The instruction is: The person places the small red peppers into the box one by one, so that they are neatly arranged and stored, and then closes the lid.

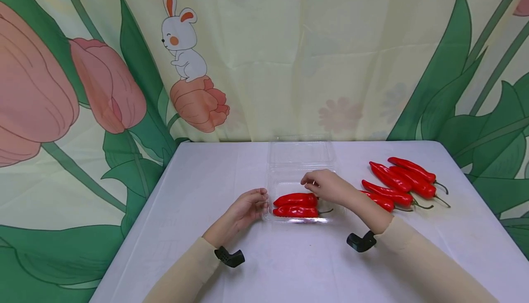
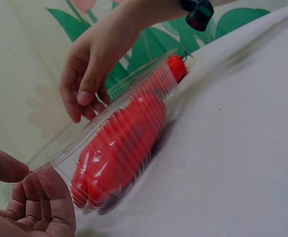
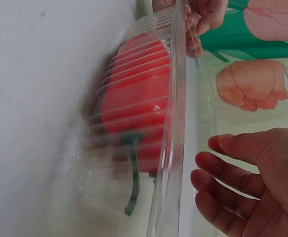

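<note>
A clear plastic clamshell box [image 1: 285, 177] stands on the white table with its lid [image 1: 301, 152] tipped back, away from me. Two red peppers lie side by side in its near part, the farther pepper [image 1: 294, 199] and the nearer pepper [image 1: 294, 211], stems pointing right. My left hand [image 1: 246, 209] is at the box's left side; in the left wrist view its thumb and curled fingers pinch the rim [image 2: 60, 157]. Above the box's right half hovers my right hand [image 1: 328, 187], its fingers loosely bent and holding nothing, as the right wrist view shows.
To the right of the box lies a loose group of several red peppers [image 1: 417, 181] with green stems. White cloth covers the table [image 1: 215, 170]. Behind its far edge hangs a printed curtain [image 1: 264, 64] with tulips and a rabbit.
</note>
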The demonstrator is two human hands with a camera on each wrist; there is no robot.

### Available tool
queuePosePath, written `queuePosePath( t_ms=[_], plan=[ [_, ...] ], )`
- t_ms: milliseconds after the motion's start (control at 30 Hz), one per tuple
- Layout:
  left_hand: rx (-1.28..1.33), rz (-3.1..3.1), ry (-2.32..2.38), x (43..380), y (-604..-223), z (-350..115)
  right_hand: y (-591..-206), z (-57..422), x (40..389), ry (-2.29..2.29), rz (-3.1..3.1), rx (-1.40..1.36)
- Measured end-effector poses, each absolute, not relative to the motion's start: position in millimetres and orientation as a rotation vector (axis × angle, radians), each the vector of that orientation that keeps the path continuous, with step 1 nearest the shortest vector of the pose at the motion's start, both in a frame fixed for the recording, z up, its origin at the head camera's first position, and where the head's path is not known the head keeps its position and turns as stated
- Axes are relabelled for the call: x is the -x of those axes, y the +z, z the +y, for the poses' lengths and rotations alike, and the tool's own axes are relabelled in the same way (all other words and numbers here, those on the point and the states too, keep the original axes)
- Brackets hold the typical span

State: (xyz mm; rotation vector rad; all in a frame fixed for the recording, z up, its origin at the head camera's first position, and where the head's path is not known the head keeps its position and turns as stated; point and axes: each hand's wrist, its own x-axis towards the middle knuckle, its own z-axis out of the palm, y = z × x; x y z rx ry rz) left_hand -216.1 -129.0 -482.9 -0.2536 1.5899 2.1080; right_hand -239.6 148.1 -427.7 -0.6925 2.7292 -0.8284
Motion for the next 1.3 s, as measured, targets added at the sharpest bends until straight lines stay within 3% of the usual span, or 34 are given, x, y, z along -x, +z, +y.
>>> queuePosePath(
  t_ms=[1300],
  plan=[
    [0.279, 1.594, 2.109, 219.7, -480.2, -130.8, -414.9, 234.1, 215.9, -0.686, 2.876, 0.45]
  ],
)
